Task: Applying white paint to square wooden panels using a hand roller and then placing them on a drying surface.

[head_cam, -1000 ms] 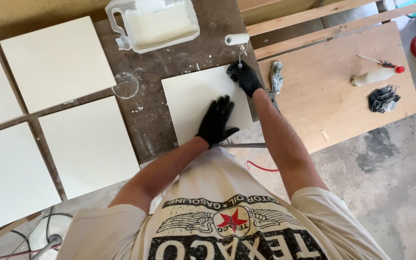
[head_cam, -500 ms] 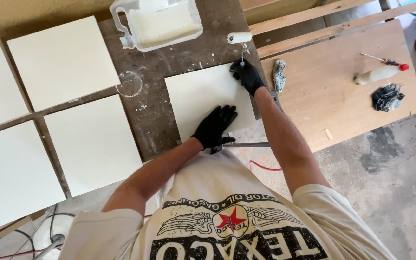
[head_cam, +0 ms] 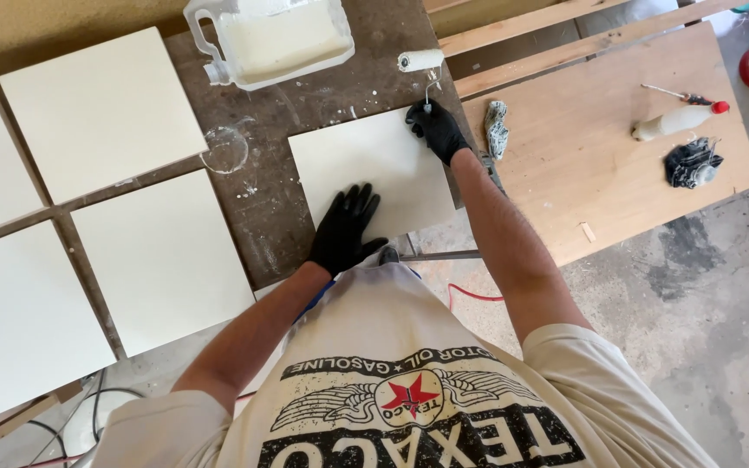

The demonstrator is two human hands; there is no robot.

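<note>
Bench (head_cam: 270,208): brown, paint-spattered, under all the panels.
Side table (head_cam: 600,165): bare wood, right of bench, just beside it.
Panels: five, cream. Four (head_cam: 101,108) spread at left, well apart from both hands; fifth panel (head_cam: 383,169) at bench's right end, under both hands.
Tray (head_cam: 275,39): one, clear plastic, holding cream paint, at far edge, beyond fifth panel.
Left hand (head_cam: 344,227): black glove, flat and released, fingers spread on near edge of fifth panel.
Right hand (head_cam: 437,130): black glove, clenched on roller handle at panel's far right corner.
Roller (head_cam: 420,61): one, small, white sleeve just past that corner, on bench.
Rags: two, one striped (head_cam: 498,128) beside right hand, one dark (head_cam: 691,163) on side table.
Bottle (head_cam: 678,121): one, white, red cap, lying near dark rag.
</note>
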